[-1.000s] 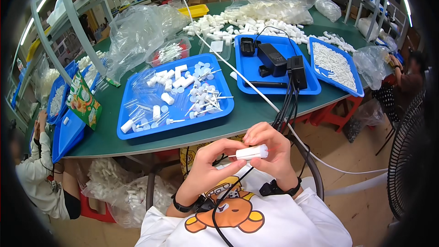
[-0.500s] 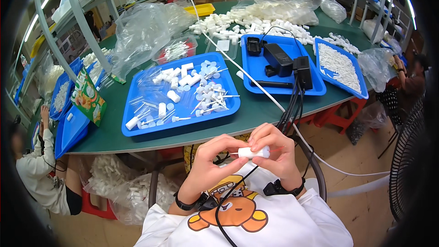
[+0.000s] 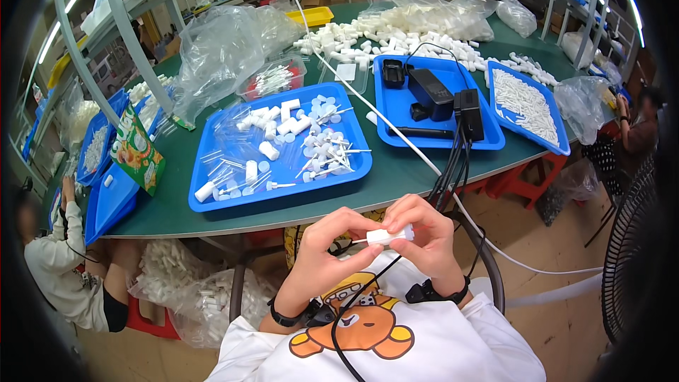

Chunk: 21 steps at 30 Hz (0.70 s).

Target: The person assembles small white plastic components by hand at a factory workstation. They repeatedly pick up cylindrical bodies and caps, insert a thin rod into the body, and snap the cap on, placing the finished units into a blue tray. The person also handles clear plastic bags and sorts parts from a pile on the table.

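Note:
Between both hands, in front of my chest, is a white plastic cylinder [image 3: 382,236]. A thin white stem pokes out of its left end and a pale round cap sits at its right end. My left hand [image 3: 329,242] pinches the stem end with thumb and fingertips. Closed round the capped end are the thumb and fingers of my right hand [image 3: 428,239]. Just beyond them on the table, a blue tray [image 3: 311,189] carries loose white cylinders, clear thin tubes and pale round caps with white stems.
A second blue tray [image 3: 488,143] holds black chargers and cables. To its right, another tray [image 3: 559,143] is full of small white sticks. White cylinders [image 3: 396,35] are heaped at the back. A white cord crosses the table [image 3: 417,185]. Co-workers sit left and right; a fan [image 3: 633,240] stands right.
The cylinder has tilted slightly, its capped end now a little higher, and shifted a touch left. My fingers have adjusted only slightly around it.

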Each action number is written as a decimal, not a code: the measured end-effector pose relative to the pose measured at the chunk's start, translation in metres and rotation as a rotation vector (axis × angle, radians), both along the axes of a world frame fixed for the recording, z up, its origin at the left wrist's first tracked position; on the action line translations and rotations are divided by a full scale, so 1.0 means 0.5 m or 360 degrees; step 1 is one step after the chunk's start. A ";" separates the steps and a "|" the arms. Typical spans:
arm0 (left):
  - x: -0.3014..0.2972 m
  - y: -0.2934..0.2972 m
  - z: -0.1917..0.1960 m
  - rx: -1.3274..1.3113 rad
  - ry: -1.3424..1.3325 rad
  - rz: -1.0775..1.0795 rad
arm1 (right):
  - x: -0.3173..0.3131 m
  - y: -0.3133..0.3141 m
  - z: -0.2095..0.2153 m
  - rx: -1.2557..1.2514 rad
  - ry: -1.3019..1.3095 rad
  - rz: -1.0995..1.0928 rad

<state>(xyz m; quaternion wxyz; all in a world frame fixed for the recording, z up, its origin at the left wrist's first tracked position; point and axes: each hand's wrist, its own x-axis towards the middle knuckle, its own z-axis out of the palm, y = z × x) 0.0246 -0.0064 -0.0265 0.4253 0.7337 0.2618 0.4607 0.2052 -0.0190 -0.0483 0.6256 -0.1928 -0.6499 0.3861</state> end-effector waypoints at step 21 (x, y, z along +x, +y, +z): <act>-0.009 -0.005 0.005 -0.0527 -0.0248 -0.0380 | -0.015 -0.010 0.003 -0.0097 0.0097 -0.0037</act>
